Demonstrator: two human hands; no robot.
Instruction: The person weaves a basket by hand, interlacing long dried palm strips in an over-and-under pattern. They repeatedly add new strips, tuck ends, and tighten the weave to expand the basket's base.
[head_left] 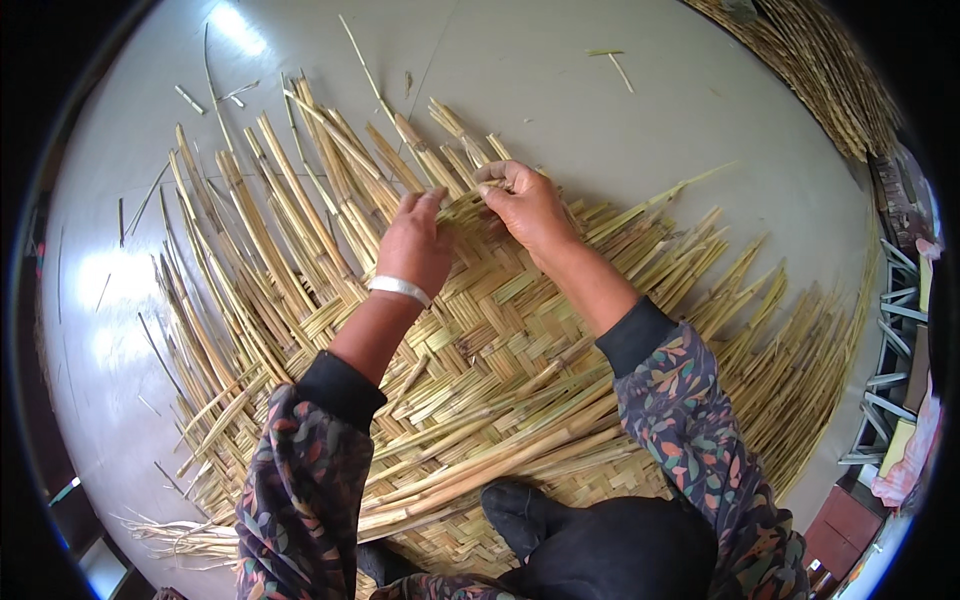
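A woven mat of flat, yellow-green reed strips point(515, 318) spreads under my arms, its herringbone weave plain in the middle. Long unwoven ends fan out at the far left and on the right. At the mat's far edge my left hand point(415, 245), with a white band at the wrist, curls its fingers on a reed strip point(462, 208). Just to the right, my right hand point(532, 208) pinches at the same edge, thumb against bent fingers. The fingertips partly hide the strip between the two hands.
Loose reed bits lie on the smooth grey floor point(640, 130). A bundle of brown stalks point(815, 75) lies at the far right. Grey metal frames point(890, 350) and a pink cloth point(915, 450) line the right side. My dark shoe point(515, 515) rests on the mat.
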